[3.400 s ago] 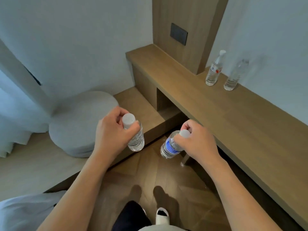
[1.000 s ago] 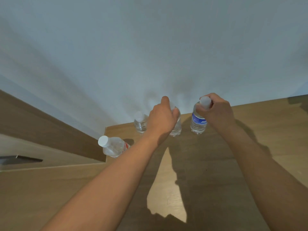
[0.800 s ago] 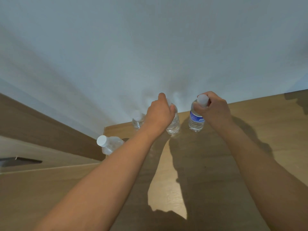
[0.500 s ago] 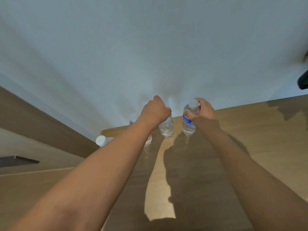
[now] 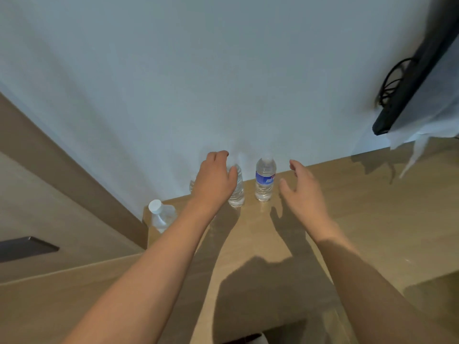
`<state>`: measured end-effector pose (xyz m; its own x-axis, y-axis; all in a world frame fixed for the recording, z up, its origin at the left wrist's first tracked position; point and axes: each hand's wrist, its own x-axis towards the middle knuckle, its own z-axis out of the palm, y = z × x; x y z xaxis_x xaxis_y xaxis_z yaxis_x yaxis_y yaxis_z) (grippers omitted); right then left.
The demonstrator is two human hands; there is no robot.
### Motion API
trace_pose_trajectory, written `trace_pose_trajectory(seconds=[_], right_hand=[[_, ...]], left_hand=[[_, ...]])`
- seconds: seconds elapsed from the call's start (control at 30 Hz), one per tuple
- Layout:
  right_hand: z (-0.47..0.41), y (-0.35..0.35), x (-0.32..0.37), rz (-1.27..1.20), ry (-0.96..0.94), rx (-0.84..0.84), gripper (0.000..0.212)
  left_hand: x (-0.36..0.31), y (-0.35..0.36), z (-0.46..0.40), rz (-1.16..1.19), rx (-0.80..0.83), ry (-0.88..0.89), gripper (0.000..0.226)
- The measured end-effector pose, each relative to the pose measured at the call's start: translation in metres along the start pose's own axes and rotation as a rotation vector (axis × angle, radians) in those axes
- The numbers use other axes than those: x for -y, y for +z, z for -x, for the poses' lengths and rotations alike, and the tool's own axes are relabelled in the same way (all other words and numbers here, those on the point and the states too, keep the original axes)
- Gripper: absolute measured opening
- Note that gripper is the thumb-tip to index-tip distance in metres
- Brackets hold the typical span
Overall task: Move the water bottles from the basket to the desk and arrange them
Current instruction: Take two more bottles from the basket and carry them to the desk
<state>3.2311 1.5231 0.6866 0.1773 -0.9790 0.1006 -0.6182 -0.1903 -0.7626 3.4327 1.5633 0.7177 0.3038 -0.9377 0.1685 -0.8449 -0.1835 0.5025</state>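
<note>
Four water bottles stand at the back of the wooden desk point(image 5: 360, 219), against the wall. A blue-labelled bottle point(image 5: 265, 181) stands upright and free. My right hand point(image 5: 301, 192) hovers just right of it, fingers spread, holding nothing. My left hand point(image 5: 213, 180) curls around a clear bottle point(image 5: 237, 194), with the thumb pressed on its shoulder; the bottle rests on the desk. Another clear bottle point(image 5: 191, 186) is mostly hidden behind my left wrist. A white-capped bottle point(image 5: 160, 214) stands at the desk's left end. No basket is in view.
A black screen point(image 5: 419, 70) with dark cables hangs on the wall at upper right, with white cloth point(image 5: 417, 130) draped below it. A wooden panel with a dark wall plate point(image 5: 27, 247) borders the desk on the left.
My right hand has let go of the blue-labelled bottle and drawn back to the right. Both bottles now stand on the desk. The view has shifted, bringing the screen into sight.
</note>
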Motion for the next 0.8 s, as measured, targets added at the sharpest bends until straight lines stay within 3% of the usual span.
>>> trace_pose_trajectory(seconds=[0.17,0.37,0.53,0.8], right_hand=[[0.049,-0.036,0.007,0.187,-0.002,-0.056,0.054],[0.119,-0.100,-0.019,0.264,0.130,-0.173,0.056],[0.171,-0.170,-0.061,0.243,0.279,-0.345,0.055],[0.255,-0.301,-0.165,0.229,0.443,-0.459,0.052]], left_hand=[[-0.012,0.005,0.026,-0.020,-0.043,0.202,0.041],[-0.066,0.037,0.052,0.020,0.022,0.389,0.036],[-0.154,0.077,0.086,0.039,0.089,0.572,0.037],[-0.338,0.163,0.158,0.076,0.167,0.784,0.041]])
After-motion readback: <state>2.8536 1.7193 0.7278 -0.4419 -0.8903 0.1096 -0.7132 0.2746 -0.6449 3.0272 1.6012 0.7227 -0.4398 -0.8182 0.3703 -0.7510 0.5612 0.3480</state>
